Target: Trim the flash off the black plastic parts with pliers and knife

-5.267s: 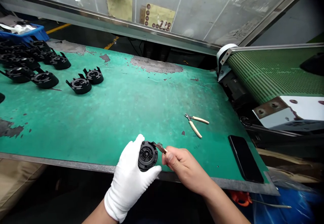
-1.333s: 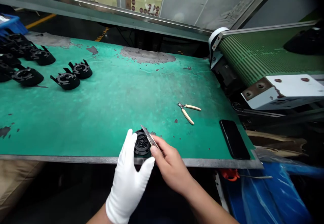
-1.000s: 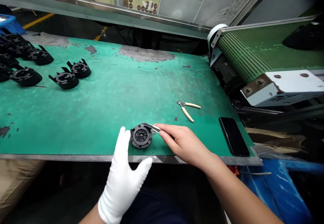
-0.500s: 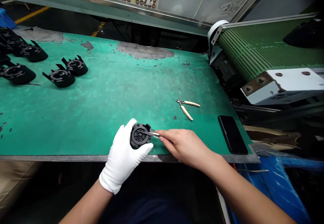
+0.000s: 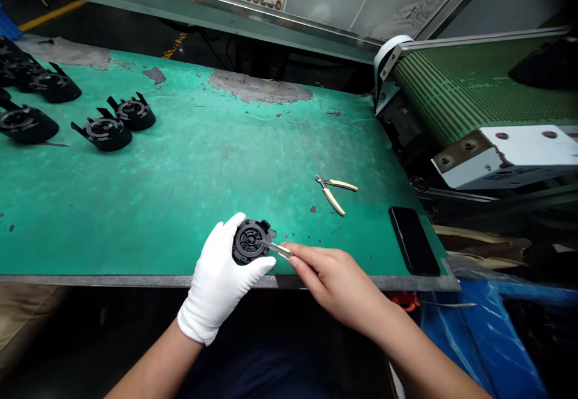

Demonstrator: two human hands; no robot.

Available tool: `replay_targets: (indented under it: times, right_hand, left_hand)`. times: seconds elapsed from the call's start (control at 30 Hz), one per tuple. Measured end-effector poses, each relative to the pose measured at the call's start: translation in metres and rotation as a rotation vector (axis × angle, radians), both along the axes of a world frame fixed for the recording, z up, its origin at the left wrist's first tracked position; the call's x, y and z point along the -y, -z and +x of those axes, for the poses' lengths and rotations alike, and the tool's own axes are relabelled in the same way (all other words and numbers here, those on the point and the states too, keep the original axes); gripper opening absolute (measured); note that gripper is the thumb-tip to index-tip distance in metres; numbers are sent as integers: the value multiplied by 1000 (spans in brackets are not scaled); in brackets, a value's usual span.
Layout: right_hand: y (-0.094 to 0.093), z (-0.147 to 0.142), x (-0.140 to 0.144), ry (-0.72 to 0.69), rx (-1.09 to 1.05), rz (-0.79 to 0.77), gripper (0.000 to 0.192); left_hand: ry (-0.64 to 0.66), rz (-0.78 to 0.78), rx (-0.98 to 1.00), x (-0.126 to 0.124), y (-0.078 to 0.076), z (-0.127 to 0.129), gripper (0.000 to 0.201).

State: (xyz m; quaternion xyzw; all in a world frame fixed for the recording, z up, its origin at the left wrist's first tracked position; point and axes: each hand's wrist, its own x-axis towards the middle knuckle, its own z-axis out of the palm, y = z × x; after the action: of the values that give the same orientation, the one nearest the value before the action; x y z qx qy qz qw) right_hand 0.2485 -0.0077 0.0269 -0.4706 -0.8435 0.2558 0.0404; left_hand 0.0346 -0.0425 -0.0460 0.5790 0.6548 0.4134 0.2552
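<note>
two hands meet at the near edge of the worn green table mat (image 5: 203, 164). the left hand (image 5: 217, 281), in a white cloth glove, wraps its fingers and thumb around a round black plastic part (image 5: 249, 241), holding it tipped up so its flat face looks back toward the camera. the bare right hand (image 5: 336, 281) pinches a thin silver blade tool (image 5: 275, 247) between thumb and fingertips, and the tip lies on the part's face, right near the centre.

look at that part: a disc with concentric ribs, a small hub in the middle, and little tabs poking off the upper right rim. it sits just above the mat's front edge. the blade's long axis runs nearly level, pointing left and a touch upward, from the right hand into the disc.

out past the grip, small cream-handled pliers (image 5: 333, 191) lie on the mat with handles spread, a dark flat phone (image 5: 413, 239) lies face up near the right corner. far left, more black plastic parts (image 5: 106, 131) sit loose on the mat, prongs up. to the right, a green ribbed conveyor belt (image 5: 469, 92).
</note>
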Motion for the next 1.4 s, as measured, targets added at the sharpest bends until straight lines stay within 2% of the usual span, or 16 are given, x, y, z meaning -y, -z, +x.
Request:
replay_targets:
  times: [0.13, 0.23, 0.33, 0.43, 0.6, 0.9, 1.2, 1.4]
  right_hand:
    - [4, 1, 3, -13, 61, -7, 38]
    - [2, 2, 1, -11, -5, -54, 36]
    - [-2, 2, -6, 37, -26, -13, 36]
    - [1, -1, -14, 6, 49, 58, 38]
    - [11, -6, -19, -5, 159, 177, 40]
    - [10, -5, -19, -36, 233, 298, 39]
    - [9, -3, -22, -80, 216, 237, 39]
    - [10, -3, -21, -73, 235, 289, 39]
  left_hand:
    - [-15, -6, 3, 0, 0, 1, 85]
    - [-8, -1, -7, 0, 0, 0, 85]
    - [27, 37, -6, -1, 1, 0, 92]
    - [25, 40, 12, -1, 2, 1, 100]
    - [-11, 60, -80, -2, 2, 4, 85]
    - [-33, 77, -87, -3, 1, 6, 77]
    - [-34, 99, -106, -4, 1, 6, 78]
    - [-37, 105, -134, -4, 2, 6, 80]
